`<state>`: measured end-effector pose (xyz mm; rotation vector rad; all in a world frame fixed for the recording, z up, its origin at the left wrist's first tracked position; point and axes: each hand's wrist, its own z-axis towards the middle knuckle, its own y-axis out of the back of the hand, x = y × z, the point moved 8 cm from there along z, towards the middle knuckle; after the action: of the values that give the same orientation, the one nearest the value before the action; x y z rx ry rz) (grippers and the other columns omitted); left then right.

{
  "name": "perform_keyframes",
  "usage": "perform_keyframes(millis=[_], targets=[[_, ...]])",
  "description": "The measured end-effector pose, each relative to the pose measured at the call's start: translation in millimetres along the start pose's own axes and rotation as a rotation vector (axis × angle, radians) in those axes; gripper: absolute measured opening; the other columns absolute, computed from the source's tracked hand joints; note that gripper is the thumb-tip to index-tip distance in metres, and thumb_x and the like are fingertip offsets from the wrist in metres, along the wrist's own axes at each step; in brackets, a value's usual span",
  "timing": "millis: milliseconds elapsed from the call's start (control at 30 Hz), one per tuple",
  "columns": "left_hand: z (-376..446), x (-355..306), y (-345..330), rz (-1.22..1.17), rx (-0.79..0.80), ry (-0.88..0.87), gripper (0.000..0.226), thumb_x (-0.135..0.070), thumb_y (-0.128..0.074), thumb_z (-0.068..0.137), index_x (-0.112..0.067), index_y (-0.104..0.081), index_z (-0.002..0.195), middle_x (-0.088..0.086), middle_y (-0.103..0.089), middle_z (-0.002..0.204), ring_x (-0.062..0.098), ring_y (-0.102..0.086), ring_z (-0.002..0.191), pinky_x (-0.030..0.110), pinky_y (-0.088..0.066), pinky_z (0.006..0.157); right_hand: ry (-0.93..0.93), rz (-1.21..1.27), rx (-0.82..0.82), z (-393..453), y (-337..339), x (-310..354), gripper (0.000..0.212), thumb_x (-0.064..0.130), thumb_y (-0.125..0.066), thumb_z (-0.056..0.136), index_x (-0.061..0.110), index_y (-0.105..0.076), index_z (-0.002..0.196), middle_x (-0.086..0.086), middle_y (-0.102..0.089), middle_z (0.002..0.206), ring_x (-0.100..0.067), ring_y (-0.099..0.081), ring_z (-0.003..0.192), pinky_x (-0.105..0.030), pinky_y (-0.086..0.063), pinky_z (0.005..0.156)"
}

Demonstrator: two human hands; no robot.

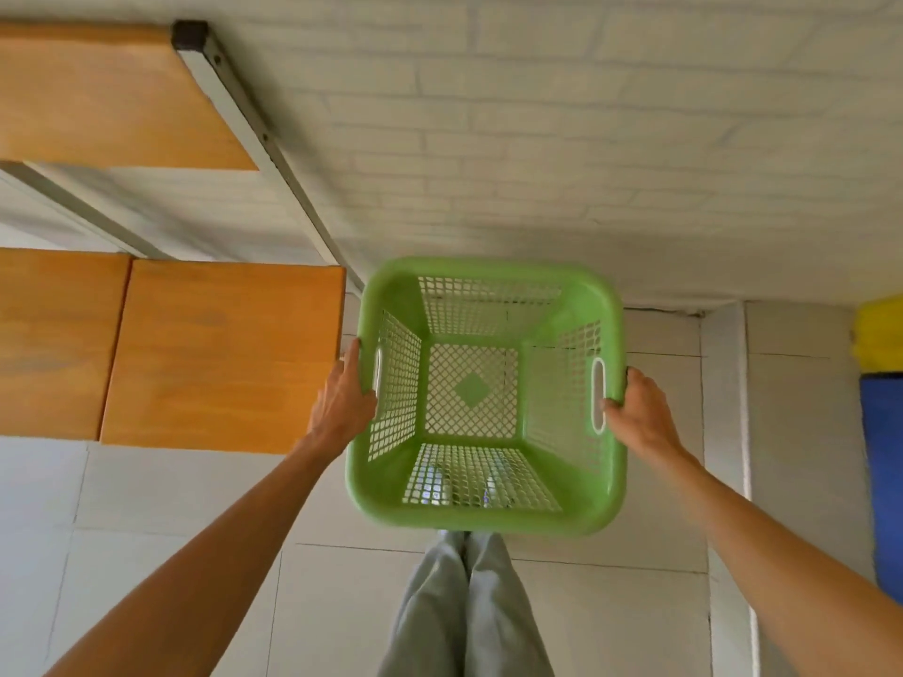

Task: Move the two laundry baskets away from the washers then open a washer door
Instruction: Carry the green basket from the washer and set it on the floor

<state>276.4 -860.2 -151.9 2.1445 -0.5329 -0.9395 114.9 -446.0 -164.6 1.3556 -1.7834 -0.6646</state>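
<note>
A: Item one?
B: Green laundry basket (488,398), lattice walls, empty. We read no brand, label or writing on it.
A: Location?
B: Over the pale tiled floor (659,603), near the white brick wall (562,139), just right of the wooden shelf (220,354).
A: Grip status?
B: Left hand (342,403) closed on the left rim, right hand (635,412) closed on the right rim beside the handle slot.
A: Other entries?
B: Grey trousers (464,613) below the basket; yellow and blue objects at the right edge, which we cannot identify.
</note>
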Motion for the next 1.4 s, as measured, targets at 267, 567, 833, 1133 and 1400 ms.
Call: perform_keyframes(millis=[267,567,833,1133,1400], targets=[[48.2,15.1,-37.7,0.069,0.021,-0.012,0.085,0.004,-0.064,0.087,-0.018,-0.017,0.153,0.023,-0.056,0.113,0.031,-0.063,0.075,0.048,-0.058,0.054,-0.002,-0.004,0.044,58.1,-42.4,0.6,0.045,0.017,-0.073,0.086,0.006,-0.055,0.126,-0.014,-0.064,0.115,-0.032,-0.068,0.097,-0.047,-0.061,0.082],[81.4,31.3,-42.0,0.102,-0.012,0.023,0.079,0.008,-0.061,0.088,-0.014,-0.021,0.152,0.022,-0.055,0.107,0.026,-0.059,0.069,0.040,-0.054,0.048,0.021,-0.021,0.053,82.6,-61.9,17.2,0.048,0.022,-0.077,0.084,0.004,-0.055,0.123,-0.015,-0.064,0.112,-0.035,-0.065,0.099,-0.044,-0.057,0.084],[92.5,42.7,-49.8,-0.010,0.106,-0.017,0.087,0.009,-0.064,0.082,-0.012,-0.017,0.153,0.022,-0.056,0.121,0.034,-0.063,0.098,0.049,-0.062,0.067,0.041,-0.012,0.064,86.8,-69.2,28.3,0.058,0.022,-0.077,0.086,0.005,-0.047,0.132,-0.017,-0.064,0.117,-0.036,-0.067,0.100,-0.049,-0.059,0.083],[5.9,-29.0,42.3,0.095,0.167,-0.085,0.090,-0.021,-0.075,0.085,-0.006,-0.021,0.155,0.018,-0.042,0.145,0.035,-0.046,0.130,0.052,-0.050,0.100,-0.079,0.089,0.156,-23.0,11.8,54.4,0.077,0.042,-0.062,0.095,0.008,-0.027,0.155,-0.023,-0.050,0.144,-0.041,-0.049,0.132,-0.049,-0.046,0.102],[-103.7,-155.2,121.4,0.064,0.182,-0.207,0.078,-0.023,-0.068,0.091,-0.008,-0.026,0.155,0.020,-0.038,0.153,0.038,-0.040,0.138,0.056,-0.042,0.108,-0.192,0.306,0.097,-174.9,117.0,54.3,0.070,0.036,-0.053,0.101,0.002,-0.027,0.156,-0.024,-0.045,0.150,-0.039,-0.045,0.139,-0.043,-0.040,0.110]])
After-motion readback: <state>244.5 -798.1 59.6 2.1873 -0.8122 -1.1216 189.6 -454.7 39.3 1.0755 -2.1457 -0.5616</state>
